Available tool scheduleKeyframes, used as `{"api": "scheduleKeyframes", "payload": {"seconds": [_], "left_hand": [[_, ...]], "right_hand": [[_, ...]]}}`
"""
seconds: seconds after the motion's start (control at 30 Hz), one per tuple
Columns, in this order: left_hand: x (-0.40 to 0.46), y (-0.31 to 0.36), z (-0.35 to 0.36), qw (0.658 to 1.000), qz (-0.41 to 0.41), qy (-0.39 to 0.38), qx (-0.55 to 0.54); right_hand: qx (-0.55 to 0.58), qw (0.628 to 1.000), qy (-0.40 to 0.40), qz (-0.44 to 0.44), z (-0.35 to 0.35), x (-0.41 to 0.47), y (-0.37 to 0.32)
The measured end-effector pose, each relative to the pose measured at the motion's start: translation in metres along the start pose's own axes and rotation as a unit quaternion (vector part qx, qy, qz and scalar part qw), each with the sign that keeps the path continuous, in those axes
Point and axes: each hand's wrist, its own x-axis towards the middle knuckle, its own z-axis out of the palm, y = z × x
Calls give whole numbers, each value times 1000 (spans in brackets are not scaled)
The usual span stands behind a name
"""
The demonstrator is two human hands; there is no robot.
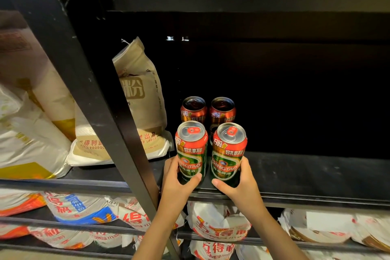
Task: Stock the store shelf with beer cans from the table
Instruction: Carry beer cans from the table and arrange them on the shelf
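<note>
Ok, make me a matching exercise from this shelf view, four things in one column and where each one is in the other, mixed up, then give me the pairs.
Things
1. front left can
2. front right can
3. two back cans
4. tan flour bag

Places
A. standing at the back of the shelf, untouched by either hand
B. gripped by the right hand
C. leaning left of the cans, beside the black upright
D. gripped by the left hand

Pairs: 1-D, 2-B, 3-A, 4-C

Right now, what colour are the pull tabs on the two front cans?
Red, on silver lids; head view: front cans and.
</note>
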Motion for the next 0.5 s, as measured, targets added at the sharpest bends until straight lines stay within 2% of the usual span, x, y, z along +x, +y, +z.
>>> {"api": "scheduleKeyframes", "payload": {"seconds": [0.27, 0.5], "left_hand": [[1, -5, 1, 999, -22, 32, 13], [1, -3, 2, 999, -39, 26, -4]], "right_hand": [[-6, 1000, 20, -11, -1, 1, 3], [16, 1000, 15, -8, -3, 0, 3]]}}
